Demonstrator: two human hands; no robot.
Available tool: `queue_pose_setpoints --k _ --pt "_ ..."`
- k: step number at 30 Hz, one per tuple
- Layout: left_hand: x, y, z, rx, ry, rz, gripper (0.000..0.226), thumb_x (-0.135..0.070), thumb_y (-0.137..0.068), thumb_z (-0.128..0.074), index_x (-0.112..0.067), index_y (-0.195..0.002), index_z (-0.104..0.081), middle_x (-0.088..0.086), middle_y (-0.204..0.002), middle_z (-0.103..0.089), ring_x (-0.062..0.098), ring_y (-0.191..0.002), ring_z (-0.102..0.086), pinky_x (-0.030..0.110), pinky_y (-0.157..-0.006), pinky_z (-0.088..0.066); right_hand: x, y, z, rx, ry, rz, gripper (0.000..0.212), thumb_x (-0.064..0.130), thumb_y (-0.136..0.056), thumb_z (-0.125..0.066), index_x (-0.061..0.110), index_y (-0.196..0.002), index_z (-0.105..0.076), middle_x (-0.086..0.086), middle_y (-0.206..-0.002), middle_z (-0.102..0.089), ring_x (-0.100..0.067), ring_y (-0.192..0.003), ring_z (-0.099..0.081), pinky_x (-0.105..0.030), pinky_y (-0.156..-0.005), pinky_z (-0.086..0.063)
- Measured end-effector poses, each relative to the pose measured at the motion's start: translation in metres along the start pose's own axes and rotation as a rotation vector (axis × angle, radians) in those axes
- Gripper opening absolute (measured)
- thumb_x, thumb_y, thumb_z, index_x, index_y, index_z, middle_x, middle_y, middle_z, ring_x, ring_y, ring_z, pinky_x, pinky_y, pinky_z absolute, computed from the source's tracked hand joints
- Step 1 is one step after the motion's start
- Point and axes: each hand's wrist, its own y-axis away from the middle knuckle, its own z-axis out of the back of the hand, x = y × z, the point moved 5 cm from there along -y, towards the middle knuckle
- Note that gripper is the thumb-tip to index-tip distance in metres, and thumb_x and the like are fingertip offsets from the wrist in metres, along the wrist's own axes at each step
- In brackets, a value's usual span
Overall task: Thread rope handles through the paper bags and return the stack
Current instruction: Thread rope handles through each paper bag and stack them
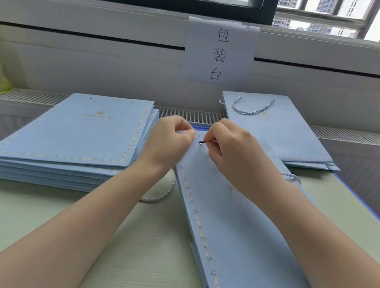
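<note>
Rope tip going in at the top edge!
Right hand pinches the dark-tipped pale blue rope; left hand pinches the flat, thin blue paper bag beside it. Limp cord: hold the stiff tip.

Pale blue bags with gold-patterned borders lie on a light green table.

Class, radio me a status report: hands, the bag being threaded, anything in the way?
Left hand pinching bag top edge. Right hand pinching rope tip at the hole. Unthreaded stack left, finished bags behind; nothing blocking.
</note>
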Motion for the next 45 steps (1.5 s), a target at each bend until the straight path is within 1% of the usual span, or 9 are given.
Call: queue_pose_setpoints --k 7,11,14,18,22,28,35,38,45 --pt "-0.005 0.002 0.002 -0.048 -0.046 -0.126 0.009 -0.009 -0.089 -0.057 -0.012 -0.081 -0.058 -0.006 -0.077 -0.052 0.014 -0.085 -0.048 0.017 -0.066 -0.035 0.008 -0.003 0.009 -0.019 -0.038 0.025 0.012 0.007 -0.081 -0.047 0.004 -0.072 -0.055 -0.003 -0.070 -0.048 -0.021 -0.054 -0.037 -0.029 -0.051 -0.032" --pt "-0.008 0.006 -0.001 0.009 0.070 -0.110 0.008 -0.010 -0.090 -0.057 -0.010 -0.082 -0.057 -0.005 -0.069 -0.047 0.007 -0.067 -0.043 0.017 -0.059 -0.033 0.005 -0.004 0.005 0.011 -0.127 -0.032 0.014 0.014 -0.083 -0.056 0.003 -0.079 -0.062 -0.006 -0.076 -0.057 -0.025 -0.065 -0.052 -0.032 -0.061 -0.042" --pt "-0.011 0.007 0.002 0.032 0.192 -0.087 0.011 -0.008 -0.090 -0.058 -0.011 -0.079 -0.059 0.006 -0.075 -0.054 0.016 -0.072 -0.049 0.024 -0.063 -0.038 0.000 -0.005 0.008 -0.017 -0.243 -0.113 0.007 0.013 -0.083 -0.068 0.007 -0.087 -0.066 -0.002 -0.085 -0.057 -0.012 -0.073 -0.051 -0.023 -0.069 -0.041" --pt "-0.012 0.007 0.005 0.059 0.334 -0.063 0.010 -0.005 -0.090 -0.057 -0.007 -0.080 -0.059 0.006 -0.080 -0.060 0.018 -0.076 -0.054 0.025 -0.066 -0.044 -0.013 -0.004 0.011 0.019 -0.344 -0.259 0.037 0.018 -0.078 -0.074 0.015 -0.110 -0.056 0.005 -0.103 -0.045 0.009 -0.081 -0.040 -0.004 -0.075 -0.031" --pt "-0.016 0.008 0.007 0.098 0.359 -0.112 0.015 -0.007 -0.093 -0.054 -0.007 -0.078 -0.057 0.002 -0.072 -0.056 0.014 -0.067 -0.051 0.017 -0.059 -0.043 -0.016 -0.003 0.013 0.066 -0.355 -0.268 0.031 0.022 -0.081 -0.072 0.014 -0.107 -0.057 0.017 -0.088 -0.041 0.016 -0.075 -0.040 -0.004 -0.069 -0.031" --pt "-0.015 0.003 0.003 0.296 0.322 0.002 0.043 -0.026 -0.101 -0.035 -0.003 -0.071 -0.055 0.005 -0.062 -0.056 0.015 -0.055 -0.051 0.019 -0.053 -0.042 -0.014 -0.004 0.016 0.099 -0.439 -0.321 0.024 0.020 -0.079 -0.073 0.017 -0.094 -0.055 0.013 -0.079 -0.048 0.002 -0.069 -0.045 -0.017 -0.063 -0.035" --pt "-0.012 0.003 0.004 0.312 0.394 0.100 0.050 -0.038 -0.099 -0.039 -0.009 -0.061 -0.055 0.006 -0.057 -0.055 0.021 -0.052 -0.051 0.028 -0.055 -0.039 -0.011 -0.002 0.020 0.117 -0.498 -0.307 0.023 0.017 -0.078 -0.074 0.018 -0.095 -0.058 0.037 -0.055 -0.049 0.013 -0.056 -0.047 -0.005 -0.056 -0.034" --pt "-0.010 0.004 0.001 0.373 0.451 0.137 0.048 -0.040 -0.098 -0.039 -0.011 -0.063 -0.055 0.004 -0.057 -0.055 0.019 -0.053 -0.051 0.030 -0.057 -0.038 -0.012 -0.003 0.021 0.101 -0.498 -0.314 0.026 0.019 -0.077 -0.076 0.014 -0.097 -0.061 0.019 -0.056 -0.048 0.010 -0.054 -0.046 -0.006 -0.056 -0.034" --pt "-0.008 0.005 0.001 0.378 0.489 0.184 0.050 -0.043 -0.096 -0.039 -0.010 -0.062 -0.054 0.004 -0.057 -0.054 0.017 -0.052 -0.052 0.027 -0.057 -0.041 -0.016 -0.002 0.019 0.136 -0.528 -0.318 0.024 0.022 -0.080 -0.073 0.018 -0.101 -0.063 0.015 -0.066 -0.047 0.000 -0.055 -0.041 -0.010 -0.057 -0.035"
